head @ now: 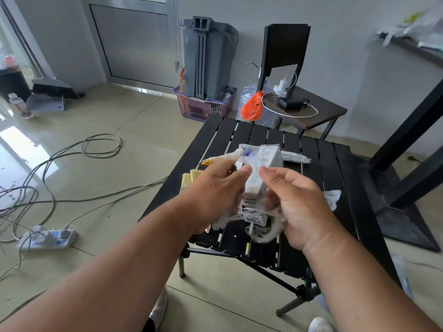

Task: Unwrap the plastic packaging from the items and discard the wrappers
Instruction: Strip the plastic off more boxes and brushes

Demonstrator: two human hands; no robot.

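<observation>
You hold a white box (261,178) above the table (335,164), your left hand (215,195) and right hand (297,202) curled round it, gripping loosened wrap (261,232) trailing below. Mid-unwrapping; next, pull it clear.

Glossy tiled floor (143,121), pale wall (347,44), perhaps a glazed door (134,41).

Bright daylight from left, floor (14,140) glare, wide-angle edge distortion.

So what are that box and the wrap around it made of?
The box looks like matte printed cardboard, judging by its crisp folded edges. The wrap seems thin clear plastic film, stretched into whitish crinkled strands. Both hands hold them.
</observation>
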